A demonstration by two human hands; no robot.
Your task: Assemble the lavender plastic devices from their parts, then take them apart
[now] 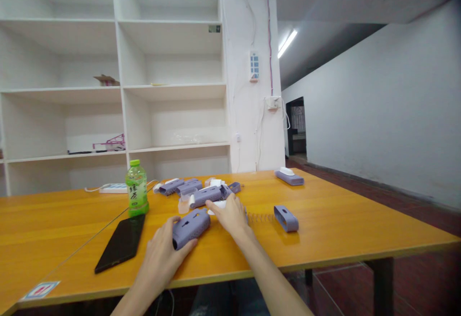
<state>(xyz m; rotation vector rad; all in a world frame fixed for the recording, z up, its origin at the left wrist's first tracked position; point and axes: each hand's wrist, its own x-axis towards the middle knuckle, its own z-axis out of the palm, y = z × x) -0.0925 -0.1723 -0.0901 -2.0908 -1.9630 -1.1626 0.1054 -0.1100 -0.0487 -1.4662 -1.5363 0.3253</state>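
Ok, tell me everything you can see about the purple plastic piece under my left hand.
The purple housing is a long, rounded shell in matte lavender-grey plastic, with small holes and a slot along its upper face and an open, darker end towards the viewer. It lies on its side on the orange wooden table, angled from lower left to upper right. The left hand grips its near end, fingers on its top and underside. The right hand rests just behind its far end; whether they touch is unclear.

Left of the frame's centre, the green plastic drink bottle [136, 188] carries a label with Chinese characters. They are too small to read. The red-and-blue sticker [41, 290] at the lower left is also illegible.
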